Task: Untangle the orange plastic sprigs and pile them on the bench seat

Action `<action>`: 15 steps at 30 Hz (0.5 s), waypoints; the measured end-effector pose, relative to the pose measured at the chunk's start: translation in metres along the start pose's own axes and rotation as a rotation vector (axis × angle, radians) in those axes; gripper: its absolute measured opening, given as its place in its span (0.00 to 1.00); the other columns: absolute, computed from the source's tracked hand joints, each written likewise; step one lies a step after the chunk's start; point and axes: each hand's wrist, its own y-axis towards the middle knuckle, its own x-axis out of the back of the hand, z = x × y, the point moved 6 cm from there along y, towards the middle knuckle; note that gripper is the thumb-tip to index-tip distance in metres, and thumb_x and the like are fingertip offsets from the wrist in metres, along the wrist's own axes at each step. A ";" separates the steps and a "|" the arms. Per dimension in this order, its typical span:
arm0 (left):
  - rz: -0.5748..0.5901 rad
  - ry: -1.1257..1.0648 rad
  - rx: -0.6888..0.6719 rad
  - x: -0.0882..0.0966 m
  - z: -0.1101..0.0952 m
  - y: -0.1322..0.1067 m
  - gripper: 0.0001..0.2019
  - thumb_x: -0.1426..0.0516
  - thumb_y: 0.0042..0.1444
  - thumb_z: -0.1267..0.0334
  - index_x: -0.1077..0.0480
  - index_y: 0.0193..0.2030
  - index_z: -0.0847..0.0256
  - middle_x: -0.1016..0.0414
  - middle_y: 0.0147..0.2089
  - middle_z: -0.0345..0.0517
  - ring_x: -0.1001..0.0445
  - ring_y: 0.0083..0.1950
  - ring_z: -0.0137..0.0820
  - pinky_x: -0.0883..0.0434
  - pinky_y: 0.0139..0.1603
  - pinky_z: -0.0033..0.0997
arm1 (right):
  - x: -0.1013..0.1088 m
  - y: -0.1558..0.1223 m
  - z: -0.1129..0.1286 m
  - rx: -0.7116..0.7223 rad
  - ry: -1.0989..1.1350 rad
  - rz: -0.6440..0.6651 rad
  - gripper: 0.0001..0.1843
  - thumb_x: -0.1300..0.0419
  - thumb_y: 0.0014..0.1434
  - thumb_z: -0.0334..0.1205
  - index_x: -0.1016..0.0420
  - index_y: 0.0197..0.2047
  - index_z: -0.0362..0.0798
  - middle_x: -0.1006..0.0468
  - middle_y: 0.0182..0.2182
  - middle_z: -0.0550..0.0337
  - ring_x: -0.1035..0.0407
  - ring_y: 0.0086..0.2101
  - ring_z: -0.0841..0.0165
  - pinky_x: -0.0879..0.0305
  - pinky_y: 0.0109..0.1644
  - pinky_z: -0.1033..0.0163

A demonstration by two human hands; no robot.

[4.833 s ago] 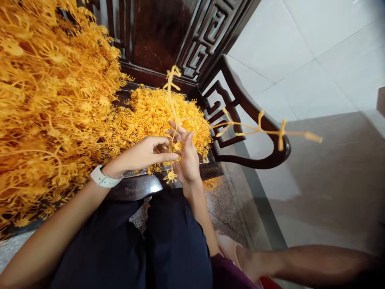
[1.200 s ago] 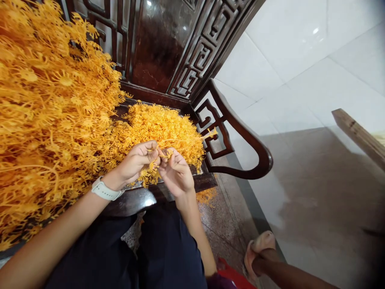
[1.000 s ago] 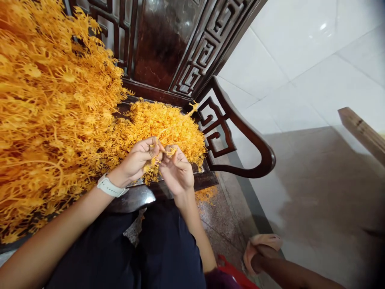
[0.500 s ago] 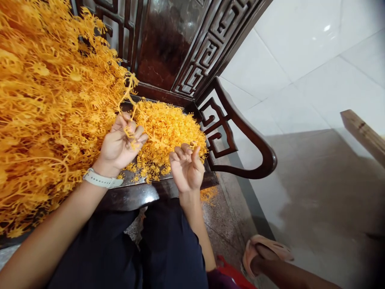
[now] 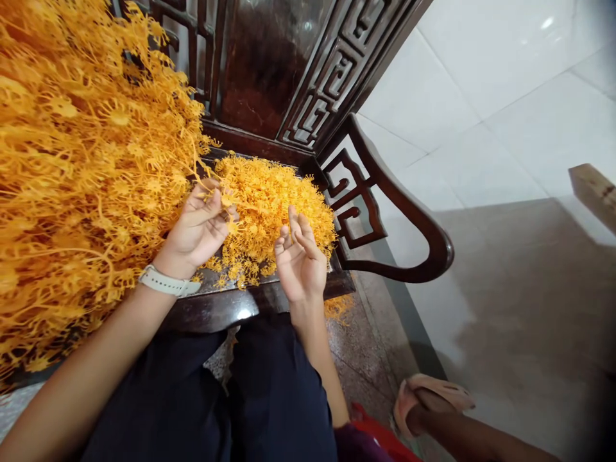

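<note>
My left hand (image 5: 195,228), with a pale watch strap (image 5: 168,282) on its wrist, pinches a thin branched stem of orange-yellow plastic flower pieces (image 5: 233,226). Part of that stem is hidden behind the fingers. To its right, my right hand (image 5: 302,263) is raised palm up with its fingers apart, and I see nothing in it. Behind both hands lies a heap of small loose orange-yellow flower pieces (image 5: 269,186) on the dark wooden seat (image 5: 216,311). A much larger pile of branched orange-yellow flower stems (image 5: 91,192) rises on the left, close to my left hand.
The dark carved chair back (image 5: 269,70) stands behind the heaps, and a curved wooden armrest (image 5: 414,212) borders the right side. A few orange pieces (image 5: 339,308) lie on the floor. Another person's foot in a pink slipper (image 5: 433,394) is at lower right, near a wooden bar (image 5: 594,192).
The stem in my left hand has tipped down from upright towards the small heap. My right hand's fingers have spread, and the small yellow bit at its fingertips no longer shows.
</note>
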 end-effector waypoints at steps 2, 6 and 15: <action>-0.002 0.023 0.023 -0.001 0.003 -0.001 0.15 0.26 0.50 0.70 0.25 0.40 0.55 0.23 0.32 0.33 0.23 0.32 0.23 0.23 0.39 0.24 | -0.001 -0.002 0.001 0.034 -0.036 0.002 0.14 0.36 0.59 0.31 0.21 0.47 0.56 0.20 0.52 0.60 0.32 0.34 0.72 0.30 0.39 0.64; 0.027 0.123 0.095 -0.005 0.011 -0.003 0.17 0.24 0.47 0.69 0.25 0.40 0.58 0.20 0.33 0.36 0.22 0.32 0.23 0.22 0.37 0.21 | -0.012 -0.008 -0.001 0.103 -0.220 0.065 0.08 0.31 0.58 0.37 0.18 0.42 0.55 0.24 0.36 0.61 0.39 0.28 0.72 0.37 0.33 0.63; 0.178 0.307 0.190 -0.021 0.028 -0.013 0.16 0.22 0.44 0.67 0.21 0.36 0.65 0.21 0.33 0.41 0.22 0.33 0.23 0.23 0.36 0.19 | -0.022 -0.012 -0.006 0.216 -0.498 0.164 0.07 0.27 0.60 0.40 0.20 0.41 0.56 0.26 0.35 0.63 0.36 0.32 0.70 0.34 0.38 0.61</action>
